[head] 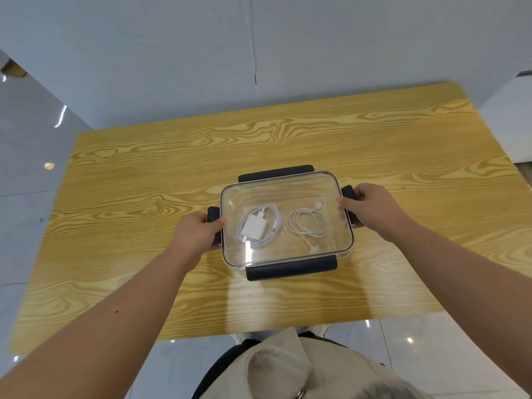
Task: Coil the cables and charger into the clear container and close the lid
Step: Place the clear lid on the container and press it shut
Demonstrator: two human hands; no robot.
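Observation:
A clear rectangular container point(288, 256) sits mid-table with its clear lid point(276, 188) on top. Black latch flaps stick out on all sides; the near flap point(290, 269) and the far flap point(276, 171) lie flat outward. Inside, a white charger point(253, 226) lies at the left within a coiled white cable point(275, 223). A second coiled white cable point(308, 223) lies at the right. My left hand point(195, 231) grips the left latch flap point(213, 216). My right hand point(371, 207) grips the right latch flap point(348, 192).
The wooden table point(144, 197) carries only the container. A grey wall runs behind its far edge and glossy floor tiles point(26, 168) lie to the left. A white cabinet point(509, 122) stands at the right. My torso is at the table's near edge.

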